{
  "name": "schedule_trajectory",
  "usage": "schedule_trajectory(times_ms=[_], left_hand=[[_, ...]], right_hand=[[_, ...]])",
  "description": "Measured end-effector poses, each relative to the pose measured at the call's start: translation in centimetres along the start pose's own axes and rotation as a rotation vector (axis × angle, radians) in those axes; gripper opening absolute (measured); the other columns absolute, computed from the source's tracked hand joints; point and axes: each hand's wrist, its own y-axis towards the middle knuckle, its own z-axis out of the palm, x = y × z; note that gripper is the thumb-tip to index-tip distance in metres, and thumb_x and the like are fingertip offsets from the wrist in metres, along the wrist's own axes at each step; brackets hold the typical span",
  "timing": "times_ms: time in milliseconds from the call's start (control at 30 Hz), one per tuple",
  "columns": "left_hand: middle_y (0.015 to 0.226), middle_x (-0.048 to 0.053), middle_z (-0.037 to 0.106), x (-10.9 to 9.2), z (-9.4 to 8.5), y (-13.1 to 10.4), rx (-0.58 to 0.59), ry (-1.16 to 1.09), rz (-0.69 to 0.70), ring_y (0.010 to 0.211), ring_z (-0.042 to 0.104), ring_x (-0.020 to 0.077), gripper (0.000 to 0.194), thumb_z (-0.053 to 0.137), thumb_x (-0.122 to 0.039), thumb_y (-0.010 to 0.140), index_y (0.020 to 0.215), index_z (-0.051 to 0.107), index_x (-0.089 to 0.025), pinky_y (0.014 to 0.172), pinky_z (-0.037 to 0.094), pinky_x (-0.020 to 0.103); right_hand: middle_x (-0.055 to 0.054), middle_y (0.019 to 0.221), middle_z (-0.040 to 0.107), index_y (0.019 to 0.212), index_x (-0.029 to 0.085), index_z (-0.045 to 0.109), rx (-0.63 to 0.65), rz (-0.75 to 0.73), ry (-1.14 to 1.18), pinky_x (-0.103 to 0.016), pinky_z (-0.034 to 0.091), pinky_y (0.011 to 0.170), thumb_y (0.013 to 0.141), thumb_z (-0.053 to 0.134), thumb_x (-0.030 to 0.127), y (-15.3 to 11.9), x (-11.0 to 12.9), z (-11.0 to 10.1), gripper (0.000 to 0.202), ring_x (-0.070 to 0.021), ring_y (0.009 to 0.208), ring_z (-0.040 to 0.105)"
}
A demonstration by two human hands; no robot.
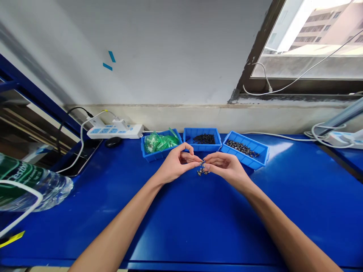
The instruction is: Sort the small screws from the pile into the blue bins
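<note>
Fingertips almost touching, my left hand (176,163) and my right hand (228,166) meet above the middle of the blue table. Thumb and fingers of both are closed around a small metal piece (202,163), too small to name surely. Just below it, between the hands, several small brassy metal pieces (200,172) lie on the table. Behind my hands stand three blue bins. The left bin (154,155) holds green-printed clear plastic bags (161,142), the middle bin (208,147) black screws (205,139), and the right bin (255,161) dark shiny screw-like parts (242,147).
A white power strip (115,131) with plugs and a black computer mouse (112,142) are at the back left. A large water bottle (34,185) lies at the left edge, with a white cable (21,185) before it. More cables (316,132) coil at the right, below the window.
</note>
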Motion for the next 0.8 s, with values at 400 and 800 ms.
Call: schedule_trajectory(times_ms=[400, 800], left_hand=[[0.088, 0.002, 0.074, -0.2, 0.9, -0.1, 0.009, 0.367, 0.105, 0.08, 0.072, 0.0177, 0.016, 0.071, -0.028, 0.088, 0.097, 0.061, -0.02, 0.079, 0.057, 0.033], [0.089, 0.001, 0.063, -0.3, 0.0, -0.6, 0.256, 0.818, 0.091, 0.079, 0.061, 0.0177, 0.023, 0.079, -0.023, 0.081, 0.1, 0.066, -0.019, 0.073, 0.048, 0.03]], right_hand=[[-0.005, 0.069, 0.076, 0.078, 0.017, 0.078, -0.089, 0.022, 0.011, -0.031, 0.06, 0.066, 0.07, 0.089, 0.038, 0.0, 1.7, -0.6, 0.025, -0.0185, 0.065, 0.073], [-0.001, 0.068, 0.073, 0.085, 0.018, 0.074, -0.868, -0.325, -0.077, -0.028, 0.057, 0.052, 0.068, 0.084, 0.031, 0.1, 4.3, -2.2, 0.023, -0.0156, 0.055, 0.068]])
